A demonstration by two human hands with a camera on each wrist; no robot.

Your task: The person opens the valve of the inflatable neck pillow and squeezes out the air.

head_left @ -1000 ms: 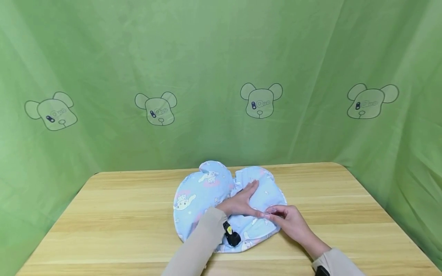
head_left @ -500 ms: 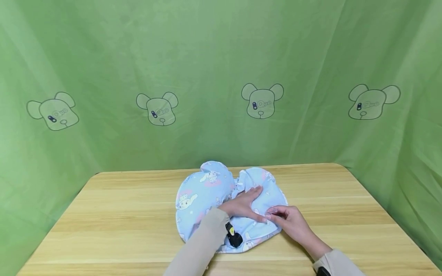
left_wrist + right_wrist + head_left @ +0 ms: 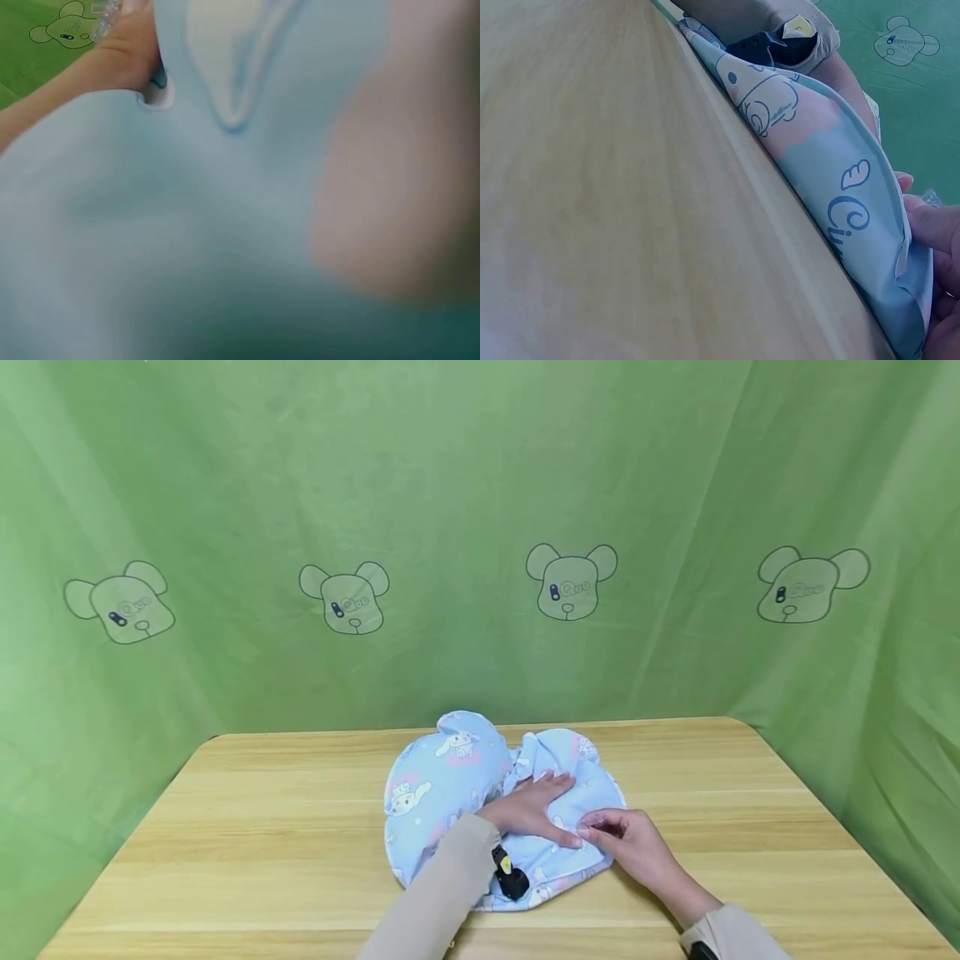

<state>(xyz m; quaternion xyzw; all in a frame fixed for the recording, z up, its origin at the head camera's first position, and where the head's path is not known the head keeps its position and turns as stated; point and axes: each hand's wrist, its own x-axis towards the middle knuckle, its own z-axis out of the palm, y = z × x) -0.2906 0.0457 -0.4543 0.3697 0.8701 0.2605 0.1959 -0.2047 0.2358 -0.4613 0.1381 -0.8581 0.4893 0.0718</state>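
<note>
A light blue neck pillow (image 3: pixel 423 793) with cartoon puppy print lies on the table, U-shaped and seemingly inflatable. Its left lobe looks puffy; the right lobe is flatter and creased. My left hand (image 3: pixel 531 810) presses on the right lobe, fingers spread, thumb reaching toward my right hand. At the pillow's right edge, the thumb and fingers of my right hand (image 3: pixel 626 839) pinch a small clear plastic piece (image 3: pixel 103 21), valve-like in look. That piece is mostly hidden by the fingers. In the right wrist view, the printed edge (image 3: pixel 840 180) stands up beside my right thumb.
The wooden table (image 3: pixel 262 827) reaches out on both sides of the pillow. A green curtain (image 3: pixel 457 485) with bear-head outlines hangs behind and at both sides. A black wrist device (image 3: pixel 512 881) sits at my left cuff.
My left hand has slid slightly toward me over the right lobe, which looks a little lower. The right hand keeps its pinch in nearly the same place.
</note>
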